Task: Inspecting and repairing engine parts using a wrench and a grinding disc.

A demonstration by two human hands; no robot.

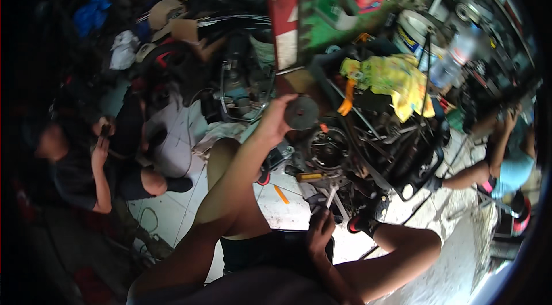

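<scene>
My left hand [278,116] is stretched forward at the middle of the view, its fingers closed on the edge of a dark round disc [302,113] with a small hole near its centre. Low down near my right knee, my right hand [321,231] grips a pale metal tool [332,196], whose narrow end points up and away; its exact kind does not show. Just beyond that tool sits a dark, round mechanical part [329,149] with a ring-shaped rim. A yellow-handled tool [310,177] lies in front of it.
A black bin [422,175] of metal tools and parts stands to the right, a yellow cloth [397,83] over it. Behind are a bucket [413,31], a plastic bottle [451,63] and a red-and-white post [283,17]. One person [86,172] sits left, another [512,161] right.
</scene>
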